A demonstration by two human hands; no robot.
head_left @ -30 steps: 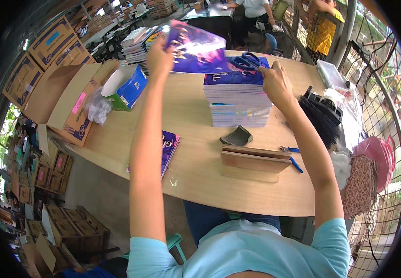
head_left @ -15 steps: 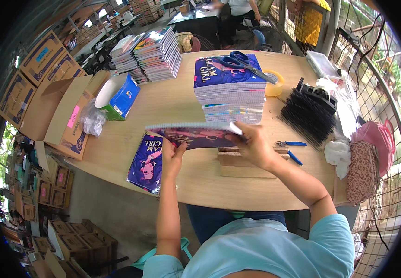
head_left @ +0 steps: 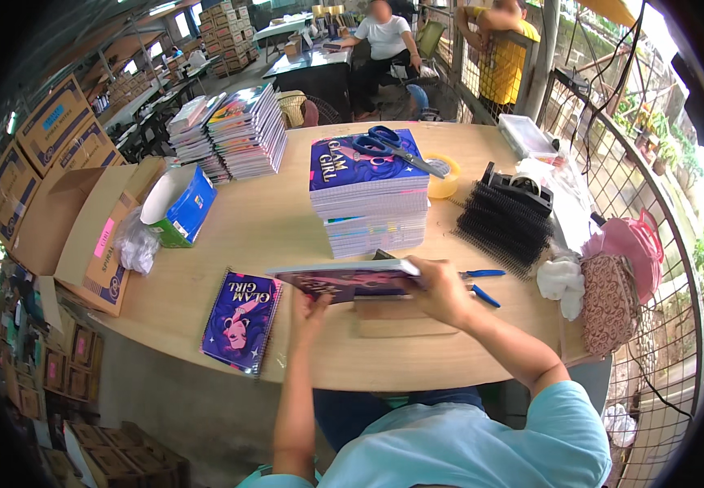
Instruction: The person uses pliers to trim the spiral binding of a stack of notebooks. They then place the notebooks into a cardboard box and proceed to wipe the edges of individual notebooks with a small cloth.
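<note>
Both my hands hold a purple-covered notebook nearly edge-on above the near part of the table, its white page edge upward. My left hand is closed on its lower left part, and my right hand grips its right end. Whether a coil runs through it, I cannot tell. To the left lies a purple spiral notebook, cover up. Just beyond my hands stands a tall stack of notebooks, with blue-handled scissors on top. A brown block sits partly hidden beneath the held notebook.
Blue-handled pliers lie right of my right hand. Beyond them are black spiral coils and a yellow tape roll. A blue-green box, an open carton and more stacked notebooks stand left. A patterned pouch sits right.
The view has shifted, showing more of the far room. The held notebook, bowed earlier, looks straighter. The spiral notebook on the left, partly covered before, now shows whole.
</note>
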